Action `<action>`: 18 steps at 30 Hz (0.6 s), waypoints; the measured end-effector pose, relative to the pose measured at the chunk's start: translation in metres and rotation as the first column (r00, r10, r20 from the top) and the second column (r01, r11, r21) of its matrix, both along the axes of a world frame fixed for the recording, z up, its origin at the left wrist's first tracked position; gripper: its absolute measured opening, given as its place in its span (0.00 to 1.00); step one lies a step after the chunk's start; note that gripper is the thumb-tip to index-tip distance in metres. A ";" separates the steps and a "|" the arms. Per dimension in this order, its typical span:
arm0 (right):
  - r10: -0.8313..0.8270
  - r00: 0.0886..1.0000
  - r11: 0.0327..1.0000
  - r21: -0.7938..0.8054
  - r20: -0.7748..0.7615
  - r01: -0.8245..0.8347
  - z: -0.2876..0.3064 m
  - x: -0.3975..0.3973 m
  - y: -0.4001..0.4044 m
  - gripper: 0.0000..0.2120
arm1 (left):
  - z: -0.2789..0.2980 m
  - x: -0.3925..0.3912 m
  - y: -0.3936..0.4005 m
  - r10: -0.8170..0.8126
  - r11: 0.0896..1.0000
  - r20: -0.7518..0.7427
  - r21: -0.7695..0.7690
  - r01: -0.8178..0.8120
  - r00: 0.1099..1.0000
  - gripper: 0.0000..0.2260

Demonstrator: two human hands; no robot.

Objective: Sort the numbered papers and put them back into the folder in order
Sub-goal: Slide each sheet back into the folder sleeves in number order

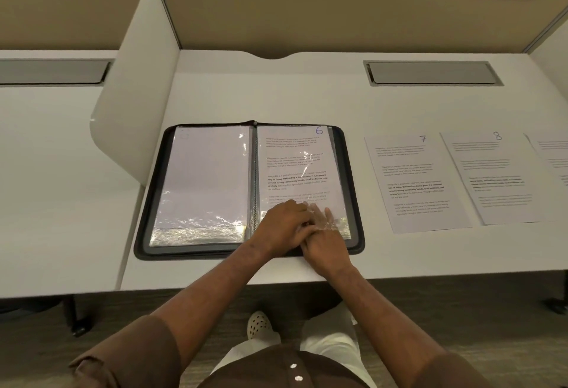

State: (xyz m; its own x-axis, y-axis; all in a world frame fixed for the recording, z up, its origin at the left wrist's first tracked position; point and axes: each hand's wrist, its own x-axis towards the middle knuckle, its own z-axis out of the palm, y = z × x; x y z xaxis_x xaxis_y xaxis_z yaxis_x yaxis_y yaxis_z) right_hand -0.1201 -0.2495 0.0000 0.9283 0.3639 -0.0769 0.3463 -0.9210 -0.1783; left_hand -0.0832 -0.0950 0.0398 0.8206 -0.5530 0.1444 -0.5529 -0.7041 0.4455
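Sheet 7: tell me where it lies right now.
In the head view, sheet 7 lies flat on the desk, just right of the open folder and left of sheet 8.

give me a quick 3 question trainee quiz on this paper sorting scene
1. True or false: the white sheet marked 6 lies in the right clear sleeve of the open black zip folder.
2. Which handwritten number tops the loose white sheet lying nearest the folder on the white desk? A) 7 B) 8 C) 9
3. Fill in: the left hand and right hand both rest on the folder's ____ page.

Key: 1 true; 2 A; 3 right
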 end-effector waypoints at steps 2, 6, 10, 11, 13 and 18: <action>-0.013 1.000 0.998 0.055 0.020 0.012 0.002 -0.003 0.000 0.27 | -0.003 0.002 0.003 0.054 0.998 0.017 -0.042 -0.053 0.998 0.16; -0.071 0.995 0.986 0.155 0.065 0.060 0.016 -0.023 -0.003 0.23 | -0.024 0.006 0.011 0.197 0.980 0.063 -0.029 -0.195 0.978 0.22; -0.117 0.987 0.955 0.284 0.109 0.082 0.033 -0.045 -0.025 0.16 | -0.041 0.007 0.010 0.269 0.956 -0.017 0.127 -0.265 0.963 0.31; -0.143 0.985 0.938 0.330 0.093 0.105 0.037 -0.047 -0.032 0.14 | -0.043 0.008 0.007 0.275 0.951 -0.031 0.153 -0.268 0.961 0.32; -0.211 0.975 0.904 0.393 0.064 0.170 0.044 -0.045 -0.042 0.13 | -0.044 0.009 -0.002 0.274 0.947 -0.054 0.190 -0.259 0.960 0.32; -0.308 0.950 0.867 0.428 0.059 0.254 0.050 -0.015 -0.056 0.11 | -0.037 0.015 -0.038 0.252 0.947 -0.103 0.231 -0.224 0.962 0.32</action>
